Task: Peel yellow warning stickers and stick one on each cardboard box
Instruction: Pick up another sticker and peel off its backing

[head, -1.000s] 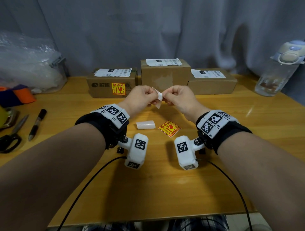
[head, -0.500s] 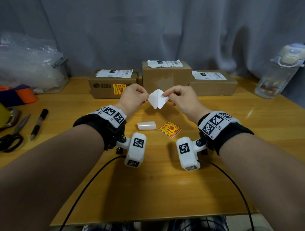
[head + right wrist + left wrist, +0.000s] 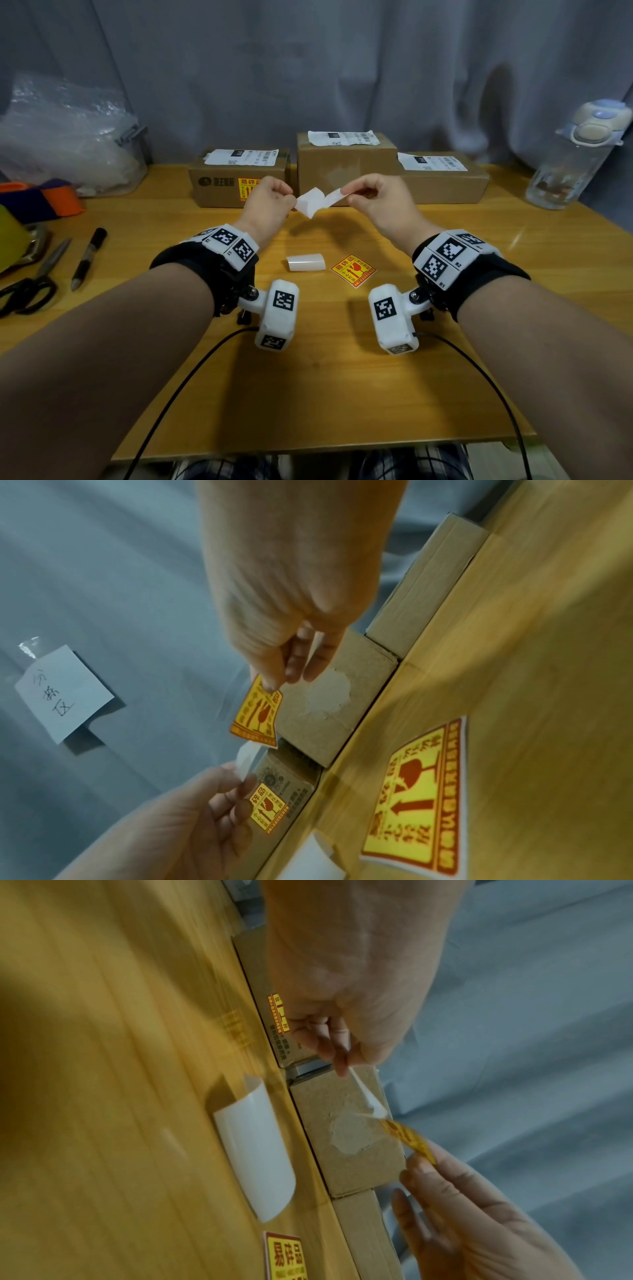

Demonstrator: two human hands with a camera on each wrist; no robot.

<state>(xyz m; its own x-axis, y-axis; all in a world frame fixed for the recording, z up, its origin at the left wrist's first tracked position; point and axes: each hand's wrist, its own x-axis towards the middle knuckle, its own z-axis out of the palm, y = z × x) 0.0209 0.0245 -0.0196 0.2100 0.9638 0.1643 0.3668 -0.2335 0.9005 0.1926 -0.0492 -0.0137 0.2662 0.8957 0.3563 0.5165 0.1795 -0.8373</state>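
Note:
Above the table, both hands pull a sticker apart from its liner. My left hand point(image 3: 292, 202) pinches the white backing paper point(image 3: 310, 205). My right hand point(image 3: 346, 194) pinches a corner of the yellow warning sticker point(image 3: 257, 712), still joined to the backing at its lower edge. Three cardboard boxes stand in a row at the back. The left box point(image 3: 219, 186) carries a yellow sticker point(image 3: 247, 187) on its front; the fronts of the taller middle box point(image 3: 346, 164) and the right box point(image 3: 445, 186) are bare. Another yellow sticker point(image 3: 353, 270) lies on the table beside a curled white backing point(image 3: 306, 262).
A water bottle point(image 3: 579, 154) stands at the back right. On the left lie a black pen point(image 3: 88, 257), scissors point(image 3: 27, 291), orange tape point(image 3: 58, 198) and a clear plastic container point(image 3: 68, 137). A grey curtain hangs behind the boxes. Cables trail from both wrists.
The hands have drawn apart and risen slightly. The folded white piece has opened out, the sticker coming further away from its backing.

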